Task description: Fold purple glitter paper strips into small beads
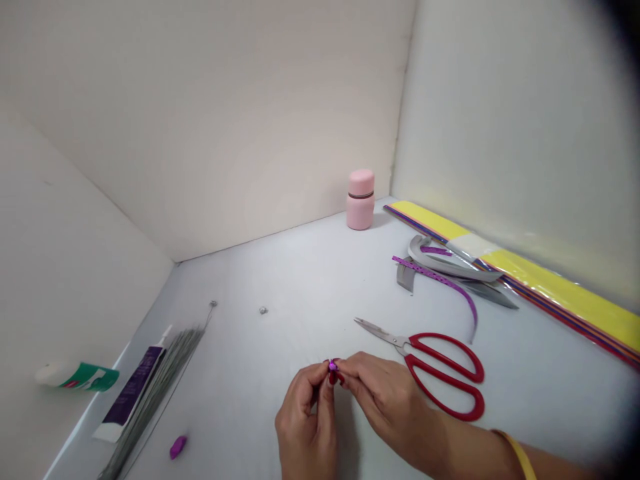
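Lower centre: 2 hands (pixel 306 423), 1 purple piece (pixel 333 366). Lower left: 1 purple lump (pixel 178 447), 2 tubes (pixel 133 388), 1 bundle of wires (pixel 154 400), its strands uncountable. Left of centre: 2 silvery bits (pixel 263 311). Right half: 1 flask (pixel 360 210), 1 scissors (pixel 447 380), 1 pack (pixel 540 270), 2 purple strips (pixel 431 272), overlapping grey strips (pixel 406 277), 1 wristband (pixel 517 453).

Bright purple piece (pixel 333 365), lower centre! Red-handled scissors (pixel 400 341), lower right; pink jar (pixel 360 210), centre right; yellow sheets (pixel 543 275), far right!
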